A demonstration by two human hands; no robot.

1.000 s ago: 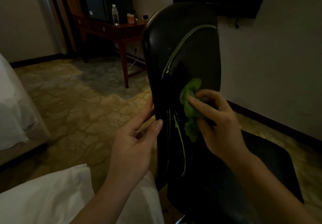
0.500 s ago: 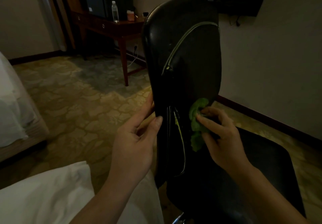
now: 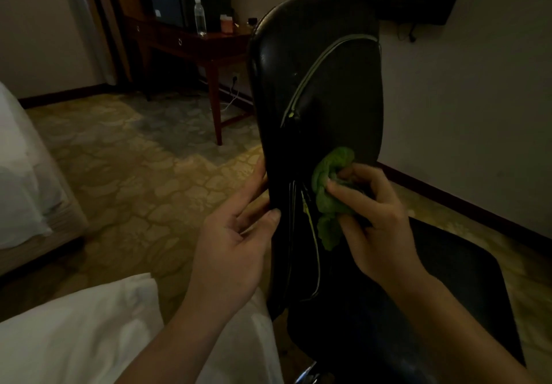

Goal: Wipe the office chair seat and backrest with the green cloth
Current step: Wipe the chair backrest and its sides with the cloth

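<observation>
The right hand (image 3: 376, 222), fingers curled round the bunched green cloth (image 3: 331, 198), has dipped and come back up the lower backrest (image 3: 328, 84). Just beside it, the left hand (image 3: 233, 240) still pinches the backrest's edge. These look like short rubbing strokes, so the seat (image 3: 448, 279) probably remains to be wiped.

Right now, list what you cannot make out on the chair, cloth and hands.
Head view:
- Chair base: hidden under the seat and cut off by the bottom edge.
- Green cloth: partly covered by the right hand's fingers.
- Left hand: fingertips hidden behind the backrest's edge.
- Dust or streaks on seat and backrest: too dark to tell.
- Bottle label: too small.
</observation>
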